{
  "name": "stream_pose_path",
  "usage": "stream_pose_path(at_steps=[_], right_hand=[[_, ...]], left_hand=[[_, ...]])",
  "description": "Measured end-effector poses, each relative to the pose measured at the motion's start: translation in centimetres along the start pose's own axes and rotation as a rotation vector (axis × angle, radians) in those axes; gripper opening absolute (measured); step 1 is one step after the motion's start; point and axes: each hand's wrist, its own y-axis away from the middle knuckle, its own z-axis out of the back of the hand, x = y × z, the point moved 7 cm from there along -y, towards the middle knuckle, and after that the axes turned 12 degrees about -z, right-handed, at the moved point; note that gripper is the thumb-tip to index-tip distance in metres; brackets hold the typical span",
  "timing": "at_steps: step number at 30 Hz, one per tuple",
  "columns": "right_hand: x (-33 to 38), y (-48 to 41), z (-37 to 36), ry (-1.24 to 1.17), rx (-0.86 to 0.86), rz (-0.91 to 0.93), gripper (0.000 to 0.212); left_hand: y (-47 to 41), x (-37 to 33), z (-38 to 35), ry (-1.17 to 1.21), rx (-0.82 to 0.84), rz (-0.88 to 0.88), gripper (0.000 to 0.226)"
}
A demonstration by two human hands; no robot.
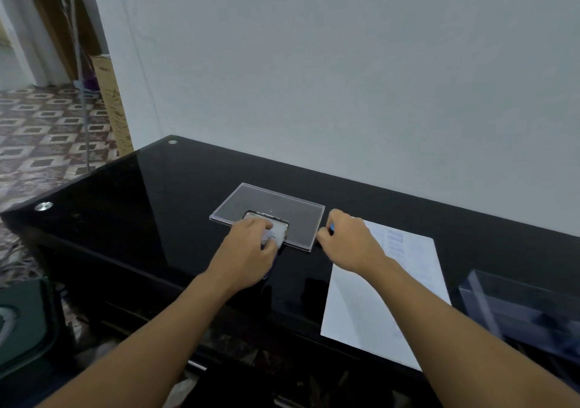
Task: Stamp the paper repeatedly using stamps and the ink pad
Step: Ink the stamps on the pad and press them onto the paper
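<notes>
A white sheet of paper (392, 288) lies on the black glass table (157, 206), with rows of faint blue stamp marks near its far edge. My right hand (348, 238) hovers at the paper's far left corner, fingers curled round a small dark stamp with a blue part; most of the stamp is hidden. My left hand (251, 244) grips a small dark-rimmed ink pad case (279, 222) with a pale face. It sits at the near edge of a clear plastic tray (270, 200).
A clear acrylic box (518, 307) holding dark items stands at the right edge of the table. A dark chair or bag (25, 323) sits low at the left. The wall rises right behind the table's far edge.
</notes>
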Motion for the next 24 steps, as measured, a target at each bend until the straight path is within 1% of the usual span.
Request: stream_pose_path(at_steps=[3,6,11,16,24], right_hand=[[-2.1,-0.5,1.4,0.004,-0.029,-0.036,0.023],[-3.9,-1.3,2.4,0.013,-0.050,-0.065,0.020],[-5.3,-2.5,2.9,0.030,-0.068,-0.076,0.019],[-6.3,-4.2,2.8,0.024,-0.076,-0.086,0.021],[-7.3,-6.5,1.6,0.056,-0.050,-0.111,0.019]], left_hand=[[-0.4,-2.2,-1.5,0.040,0.009,-0.044,0.032],[-0.4,-4.1,-3.1,0.062,0.044,-0.061,0.034],[-0.4,-6.6,-6.0,0.065,0.091,-0.145,0.035],[0.1,-7.7,-8.6,-0.005,0.146,-0.253,0.039],[0.9,-6.8,-10.3,-0.105,0.196,-0.244,0.044]])
